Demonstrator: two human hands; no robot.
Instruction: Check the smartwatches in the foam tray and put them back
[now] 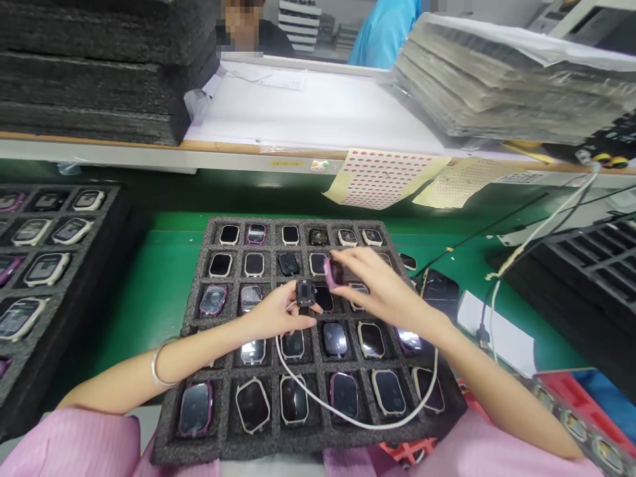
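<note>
Over the middle of a dark foam tray [171,424] my two hands are close together. My left hand [281,310] is closed on a small black charging block [305,292] with a white cable [342,419] that loops down across the tray. Between the thumb and fingers of my right hand [370,281] is a purple-framed smartwatch [332,273], tilted, just right of the block and apart from it. Around them, several smartwatches with white, black or purple frames, such as a white-framed watch [295,399], lie in the tray's compartments.
A second foam tray of watches [94,265] stands at the left. Black foam stacks [99,73] and a plastic-wrapped stack [507,79] sit on the shelf ahead. Sticker sheets [387,177] hang from its edge. Cables [517,255] and a white paper [497,331] are at the right.
</note>
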